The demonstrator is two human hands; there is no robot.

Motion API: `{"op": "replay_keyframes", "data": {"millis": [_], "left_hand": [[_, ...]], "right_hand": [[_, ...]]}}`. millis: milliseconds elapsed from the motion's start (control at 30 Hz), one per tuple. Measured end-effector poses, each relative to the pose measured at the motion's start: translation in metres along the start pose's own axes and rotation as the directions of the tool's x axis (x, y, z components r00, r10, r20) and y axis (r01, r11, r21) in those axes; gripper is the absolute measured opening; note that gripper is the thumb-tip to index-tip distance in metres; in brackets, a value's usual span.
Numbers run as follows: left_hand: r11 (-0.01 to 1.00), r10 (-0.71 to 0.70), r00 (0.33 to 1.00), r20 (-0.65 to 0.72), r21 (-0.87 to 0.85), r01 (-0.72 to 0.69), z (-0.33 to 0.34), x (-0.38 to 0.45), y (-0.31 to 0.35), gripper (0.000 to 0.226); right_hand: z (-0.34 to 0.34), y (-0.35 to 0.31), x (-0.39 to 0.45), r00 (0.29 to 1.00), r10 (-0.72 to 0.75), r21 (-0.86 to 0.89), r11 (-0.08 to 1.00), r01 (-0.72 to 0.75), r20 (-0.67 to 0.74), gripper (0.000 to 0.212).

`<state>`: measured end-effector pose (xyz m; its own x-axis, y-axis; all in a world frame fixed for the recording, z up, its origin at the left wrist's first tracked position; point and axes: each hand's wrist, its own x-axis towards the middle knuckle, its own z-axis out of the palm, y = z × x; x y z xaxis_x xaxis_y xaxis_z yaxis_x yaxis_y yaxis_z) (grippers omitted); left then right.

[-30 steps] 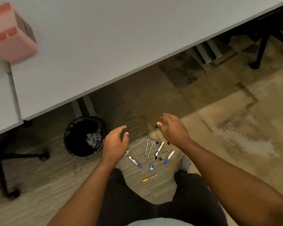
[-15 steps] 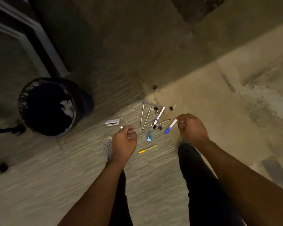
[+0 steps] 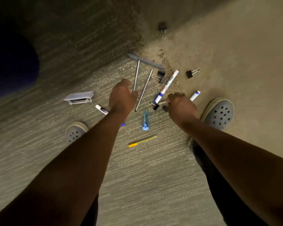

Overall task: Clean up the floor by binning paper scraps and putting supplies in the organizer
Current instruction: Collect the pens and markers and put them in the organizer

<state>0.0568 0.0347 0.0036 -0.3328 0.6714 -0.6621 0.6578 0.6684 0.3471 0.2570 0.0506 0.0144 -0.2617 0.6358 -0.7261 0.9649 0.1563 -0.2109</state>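
Observation:
Supplies lie scattered on the carpet between my shoes. My left hand (image 3: 122, 95) is closed, pinching the lower end of a thin silver pen (image 3: 136, 73). A second silver pen (image 3: 144, 90) lies just to its right. My right hand (image 3: 181, 106) is a fist over a blue-and-white marker (image 3: 194, 95), whose white end sticks out past the knuckles. A larger white marker (image 3: 167, 85), another marker (image 3: 101, 109) under my left wrist, a yellow pen (image 3: 142, 141) and a blue clear tube (image 3: 145, 120) lie loose. The organizer is out of view.
A grey stapler (image 3: 79, 97) lies left of my left hand. A grey bar (image 3: 145, 61) and black binder clips (image 3: 190, 73) (image 3: 162, 28) (image 3: 160, 76) sit beyond the pens. The dark bin (image 3: 13, 62) is at far left. My shoes (image 3: 75, 132) (image 3: 219, 114) flank the pile.
The view has dropped from the desk to close above the floor. Both hands, open a second ago, have come down onto the supplies and closed.

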Motion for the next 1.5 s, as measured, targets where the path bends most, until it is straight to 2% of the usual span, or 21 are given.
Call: {"op": "replay_keyframes", "data": {"millis": [133, 233, 300, 400, 467, 567, 700, 800, 867, 933, 1033, 1133, 1200, 1267, 1367, 1433, 1500], "left_hand": [[0.996, 0.040, 0.999, -0.035, 0.078, -0.038, 0.036, 0.026, 0.001, 0.054], [0.982, 0.059, 0.995, -0.077, 0.184, -0.044, 0.053, 0.031, -0.001, 0.066], [0.969, 0.091, 0.992, -0.086, 0.237, -0.068, 0.059, 0.029, -0.002, 0.057], [0.960, 0.121, 0.989, -0.087, 0.264, -0.095, 0.065, 0.022, -0.002, 0.030], [0.943, 0.122, 0.991, -0.062, 0.319, -0.096, 0.068, 0.019, 0.000, 0.027], [0.889, 0.127, 0.992, 0.023, 0.441, -0.124, 0.069, 0.016, 0.002, 0.034], [0.890, 0.095, 0.995, 0.043, 0.444, -0.105, 0.066, 0.013, 0.003, 0.035], [0.920, 0.096, 0.995, 0.036, 0.379, -0.103, 0.063, 0.012, -0.003, 0.032], [0.939, 0.103, 0.994, 0.026, 0.328, -0.105, 0.061, 0.012, -0.010, 0.029], [0.958, 0.094, 0.996, 0.014, 0.272, -0.094, 0.060, 0.012, -0.019, 0.029], [0.977, 0.071, 0.997, 0.013, 0.199, -0.072, 0.057, 0.009, -0.028, 0.033], [0.967, 0.144, 0.989, 0.013, 0.210, -0.143, 0.053, 0.002, -0.037, 0.029], [0.980, 0.181, 0.983, 0.021, 0.084, -0.182, 0.052, -0.005, -0.041, 0.019], [0.984, 0.092, 0.992, 0.091, -0.158, -0.077, 0.053, -0.009, -0.041, 0.007], [0.873, -0.092, 0.966, 0.242, -0.448, 0.196, 0.050, -0.017, -0.035, 0.019], [0.826, -0.130, 0.941, 0.312, -0.491, 0.277, 0.045, -0.021, -0.033, 0.037], [0.842, -0.115, 0.943, 0.313, -0.473, 0.260, 0.043, -0.021, -0.037, 0.038]], "right_hand": [[0.025, 0.012, 0.016, 0.998, -0.005, -0.084, 0.996, 0.000, -0.066, 0.029], [0.036, 0.022, 0.025, 0.991, -0.083, -0.189, 0.980, 0.062, -0.105, 0.025], [0.038, 0.028, 0.027, 0.982, -0.147, -0.232, 0.966, 0.117, -0.118, 0.021], [0.036, 0.035, 0.025, 0.975, -0.188, -0.280, 0.949, 0.149, -0.118, 0.022], [0.033, 0.037, 0.022, 0.976, -0.180, -0.276, 0.951, 0.140, -0.125, 0.022], [0.030, 0.037, 0.013, 0.981, -0.142, -0.192, 0.975, 0.115, -0.132, 0.018], [0.030, 0.033, 0.000, 0.990, -0.029, 0.120, 0.992, 0.046, -0.136, 0.018], [0.030, 0.025, -0.004, 0.988, 0.042, 0.306, 0.952, 0.007, -0.151, 0.024], [0.032, 0.016, -0.005, 0.983, 0.110, 0.390, 0.920, -0.045, -0.145, 0.018], [0.037, 0.002, -0.006, 0.977, 0.186, 0.480, 0.870, -0.114, -0.103, 0.011], [0.051, -0.021, -0.009, 0.964, 0.266, 0.569, 0.796, -0.205, -0.025, 0.012], [0.062, -0.044, -0.013, 0.949, 0.311, 0.714, 0.655, -0.248, 0.045, 0.008], [0.065, -0.056, -0.014, 0.952, 0.300, 0.789, 0.569, -0.233, 0.065, 0.005], [0.067, -0.065, -0.013, 0.949, 0.312, 0.831, 0.515, -0.211, 0.048, 0.009], [0.067, -0.080, -0.011, 0.946, 0.323, 0.866, 0.476, -0.154, -0.009, 0.017], [0.067, -0.087, -0.009, 0.946, 0.320, 0.860, 0.496, -0.116, -0.057, 0.017], [0.067, -0.090, -0.006, 0.948, 0.308, 0.847, 0.523, -0.094, -0.085, 0.014]]}}
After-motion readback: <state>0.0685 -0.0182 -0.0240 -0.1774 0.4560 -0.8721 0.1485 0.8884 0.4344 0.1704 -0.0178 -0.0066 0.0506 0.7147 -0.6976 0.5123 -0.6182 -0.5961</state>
